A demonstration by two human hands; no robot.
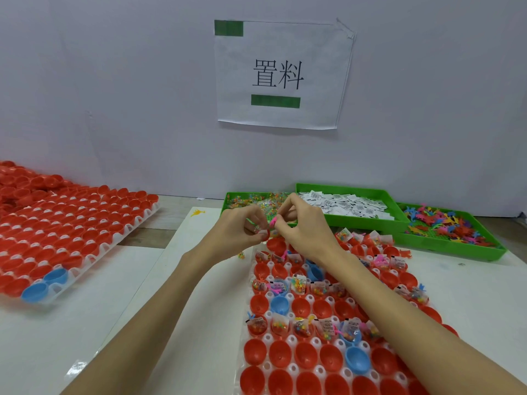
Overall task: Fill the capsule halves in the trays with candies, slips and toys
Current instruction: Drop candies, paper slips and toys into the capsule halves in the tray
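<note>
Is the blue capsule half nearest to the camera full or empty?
Empty: the blue capsule half shows only its bare inside, no candy, slip or toy.
</note>
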